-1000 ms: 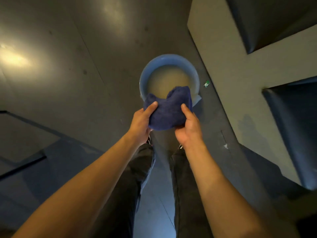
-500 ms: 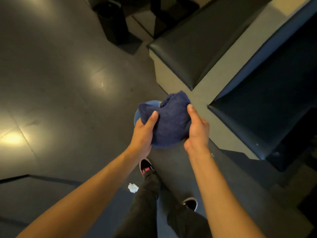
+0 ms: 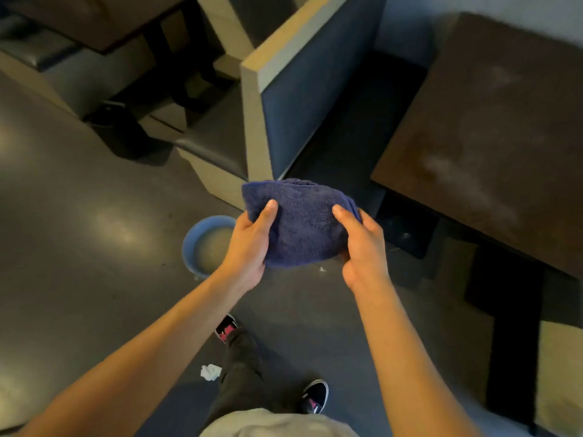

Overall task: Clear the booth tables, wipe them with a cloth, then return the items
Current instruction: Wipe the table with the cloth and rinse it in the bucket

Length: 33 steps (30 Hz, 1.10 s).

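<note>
Head view: both hands, left [image 3: 249, 247] and right [image 3: 359, 247], pinch the bunched cloth [image 3: 299, 222] between thumbs and fingers above the floor, near the table [image 3: 492, 121], so wiping looks next: carry it over and spread it flat.

Single head cam, wide-angle, looks steeply down and forward: hands close at centre, floor [image 3: 79, 216] and feet below, table [image 3: 492, 127] at right.

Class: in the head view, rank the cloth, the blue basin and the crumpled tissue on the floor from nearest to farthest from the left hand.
1. Cloth: gripped by the left hand.
2. Basin: on the floor, just left of it.
3. Tissue: on the floor, by the feet.
</note>
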Available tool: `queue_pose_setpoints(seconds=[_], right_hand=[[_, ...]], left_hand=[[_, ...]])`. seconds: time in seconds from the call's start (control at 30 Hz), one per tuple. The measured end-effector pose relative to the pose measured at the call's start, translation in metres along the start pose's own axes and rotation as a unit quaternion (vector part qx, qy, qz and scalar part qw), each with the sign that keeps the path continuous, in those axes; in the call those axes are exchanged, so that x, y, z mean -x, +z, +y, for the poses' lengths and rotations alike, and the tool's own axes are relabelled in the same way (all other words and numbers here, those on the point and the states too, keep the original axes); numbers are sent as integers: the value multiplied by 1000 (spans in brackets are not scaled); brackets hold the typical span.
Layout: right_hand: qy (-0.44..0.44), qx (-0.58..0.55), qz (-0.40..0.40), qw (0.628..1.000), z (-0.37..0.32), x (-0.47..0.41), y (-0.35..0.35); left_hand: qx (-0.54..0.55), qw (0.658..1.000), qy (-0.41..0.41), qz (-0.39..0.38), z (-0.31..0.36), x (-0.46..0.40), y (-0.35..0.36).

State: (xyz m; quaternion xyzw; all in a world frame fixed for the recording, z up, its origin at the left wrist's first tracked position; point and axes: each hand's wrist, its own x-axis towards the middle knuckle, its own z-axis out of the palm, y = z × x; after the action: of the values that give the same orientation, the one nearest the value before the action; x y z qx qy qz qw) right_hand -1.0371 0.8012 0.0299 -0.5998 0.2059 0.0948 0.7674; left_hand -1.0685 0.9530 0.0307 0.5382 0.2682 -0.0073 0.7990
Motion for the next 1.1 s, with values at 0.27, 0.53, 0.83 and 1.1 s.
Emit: queue_pose_setpoints(seconds=[0.27,0.53,0.83,1.1], right_hand=[[12,-71,67,995,-66,59,-138],[36,-115,66,991,-102,83,-224],[-70,-86,183,977,-130,31,-299],[-113,17,180,977,-192,-78,-359]], left_hand=[[-72,990,-7,-123,-1,74,123],[-127,967,-24,-217,-18,110,223],[-174,956,-16,-235,-42,71,327],[-197,939,-54,-276,-55,-23,422]])
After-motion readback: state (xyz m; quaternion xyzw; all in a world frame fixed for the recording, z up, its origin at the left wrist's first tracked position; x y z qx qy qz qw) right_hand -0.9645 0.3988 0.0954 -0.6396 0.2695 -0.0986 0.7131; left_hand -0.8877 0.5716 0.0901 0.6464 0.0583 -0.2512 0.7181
